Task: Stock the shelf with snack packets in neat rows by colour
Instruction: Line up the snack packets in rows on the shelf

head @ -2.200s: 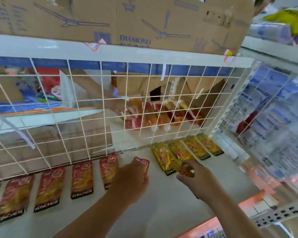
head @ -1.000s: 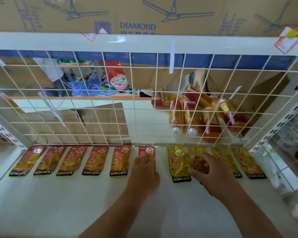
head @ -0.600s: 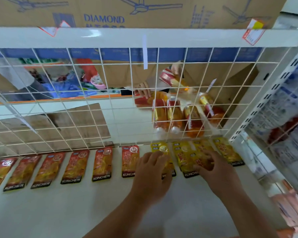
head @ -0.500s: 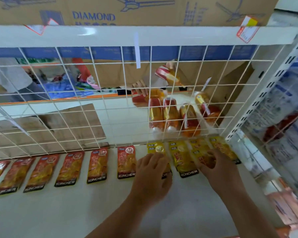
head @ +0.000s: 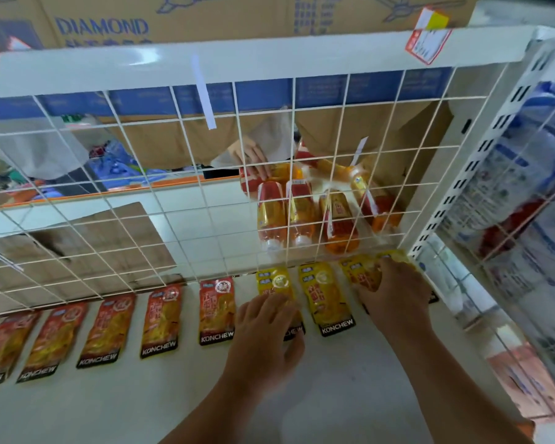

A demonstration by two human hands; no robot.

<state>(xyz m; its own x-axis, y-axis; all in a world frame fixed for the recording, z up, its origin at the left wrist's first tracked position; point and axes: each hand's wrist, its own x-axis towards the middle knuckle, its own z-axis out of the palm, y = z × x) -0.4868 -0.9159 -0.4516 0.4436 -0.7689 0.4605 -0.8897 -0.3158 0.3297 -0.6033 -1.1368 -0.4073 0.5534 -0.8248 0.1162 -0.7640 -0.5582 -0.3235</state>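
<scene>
Broadly, a flat white shelf board [head: 109,411] runs under a white wire grid panel [head: 116,200], with a brown cardboard box [head: 237,17] on top. Along the grid's foot, flat red foil snack packets [head: 217,310] lie in a row on the left and yellow foil snack packets [head: 326,293] on the right. The left hand [head: 266,334] rests spread flat on the leftmost yellow one. The right hand [head: 394,299] covers the rightmost, fingers bent; whether it grips one is unclear.
</scene>
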